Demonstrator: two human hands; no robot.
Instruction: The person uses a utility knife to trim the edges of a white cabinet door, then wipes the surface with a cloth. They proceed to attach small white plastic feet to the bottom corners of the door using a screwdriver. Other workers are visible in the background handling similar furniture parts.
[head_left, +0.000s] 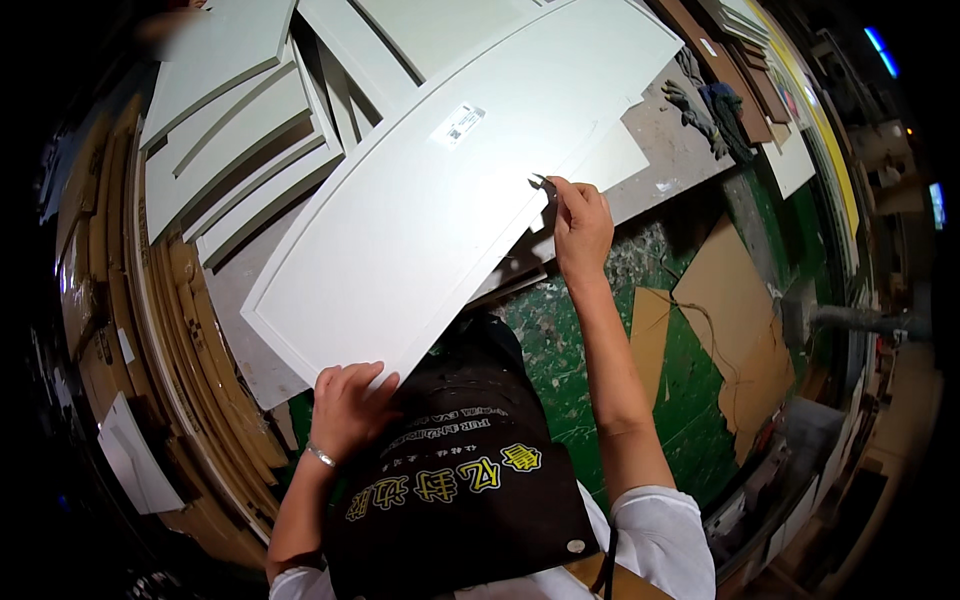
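A long white panel (400, 230) with a raised lip lies slantwise in front of me, a small label (460, 124) on its face. My left hand (347, 405) grips its near left corner, fingertips on the top edge; the fingers' undersides are hidden. At the panel's near long edge, toward the right, my right hand (583, 228) is closed around a small dark tool with two pointed tips (541, 184). The tips sit over the panel's edge, and most of the tool is hidden in my fingers.
More white panels (240, 140) are stacked at the far left, beside flattened cardboard (180, 330). Dark gloves (705, 115) lie on the grey table (660, 150) at right. Brown boards (715, 60) stand beyond. Cardboard pieces (735, 330) and a cord lie on the green floor (560, 360).
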